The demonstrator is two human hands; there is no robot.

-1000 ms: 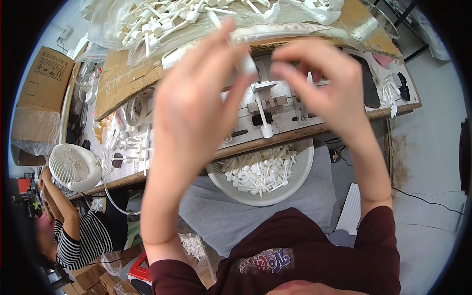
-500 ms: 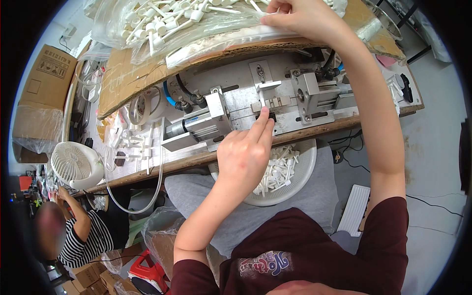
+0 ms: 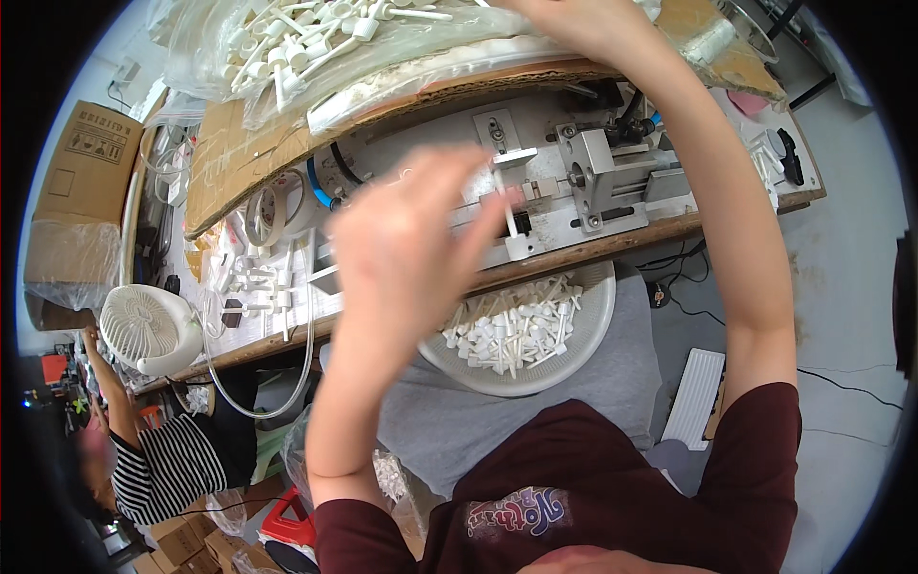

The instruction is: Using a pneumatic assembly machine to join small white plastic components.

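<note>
A small white plastic scoop [image 3: 511,222] lies across the metal jig [image 3: 538,187], its cup end toward me over the bench's front edge. Smeared by motion, my left hand [image 3: 406,234] hovers over the left side of the jig. Its fingertips are close to the scoop; whether they touch it is unclear. My right hand [image 3: 564,17] reaches over a pile of similar white scoops [image 3: 316,38] on clear plastic sheeting at the top. The picture's edge cuts off its fingers. A pale round basket [image 3: 601,330] on my lap holds many white scoops.
A metal cylinder block [image 3: 598,177] stands right of the jig. Cardboard [image 3: 234,177] overhangs the bench's back. At left are tape rolls [image 3: 273,210], loose scoops [image 3: 263,287], a white fan [image 3: 150,330] and a clear hose [image 3: 308,359]. A person in stripes [image 3: 177,464] works at lower left.
My left hand has lifted off the jig and moved left, uncovering the scoop, whose cup end now shows. My right hand has moved slightly up, its fingers leaving the picture.
</note>
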